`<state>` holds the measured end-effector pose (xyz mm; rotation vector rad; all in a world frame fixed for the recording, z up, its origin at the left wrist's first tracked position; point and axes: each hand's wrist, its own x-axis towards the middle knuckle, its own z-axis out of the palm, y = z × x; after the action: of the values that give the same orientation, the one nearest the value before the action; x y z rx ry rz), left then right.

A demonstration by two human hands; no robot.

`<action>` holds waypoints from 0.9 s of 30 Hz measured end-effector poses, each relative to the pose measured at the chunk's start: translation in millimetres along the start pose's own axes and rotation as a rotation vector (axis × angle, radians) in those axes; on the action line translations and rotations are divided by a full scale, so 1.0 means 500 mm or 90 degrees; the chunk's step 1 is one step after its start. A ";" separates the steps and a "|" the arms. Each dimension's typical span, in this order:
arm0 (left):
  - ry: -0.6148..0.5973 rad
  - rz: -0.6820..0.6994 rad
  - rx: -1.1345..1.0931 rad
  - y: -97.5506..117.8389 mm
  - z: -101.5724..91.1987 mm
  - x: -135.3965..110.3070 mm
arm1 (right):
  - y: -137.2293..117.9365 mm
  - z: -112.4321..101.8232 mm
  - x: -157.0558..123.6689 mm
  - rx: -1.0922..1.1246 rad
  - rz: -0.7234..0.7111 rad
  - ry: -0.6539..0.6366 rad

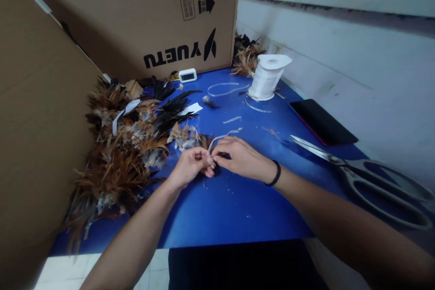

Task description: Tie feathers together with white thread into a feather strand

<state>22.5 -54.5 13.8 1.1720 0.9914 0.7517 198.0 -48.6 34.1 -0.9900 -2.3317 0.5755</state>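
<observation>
Now on my right wrist (pixel 269 172) — slim black band (pixel 278 173) | my left hand (pixel 193 166), forearms (pixel 144 231) bare | black cloth (pixel 238 265) below

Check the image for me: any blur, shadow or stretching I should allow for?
Head view: light dim overall, the left cardboard falling into shadow; head view: wide-angle stretch likely enlarging the scissors toward the right edge; head view: lowest feathers smeared, strip traceable, but fine detail soft where left hand and right hand meet.
</observation>
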 end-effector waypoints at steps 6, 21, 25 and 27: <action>0.001 -0.002 -0.008 0.003 0.003 -0.002 | -0.001 0.009 -0.002 -0.014 0.021 0.040; 0.043 -0.012 -0.075 0.002 -0.012 0.001 | 0.002 0.009 -0.004 0.114 0.068 0.015; 0.062 0.040 -0.011 0.004 -0.015 0.001 | 0.009 0.017 -0.004 0.289 0.181 -0.006; 0.073 0.074 0.033 0.005 -0.017 0.000 | 0.011 0.022 -0.003 0.351 0.204 0.001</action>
<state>14.6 -50.3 15.6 1.2509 1.0490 0.8983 194.8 -48.2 22.1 -1.0817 -1.8525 1.2577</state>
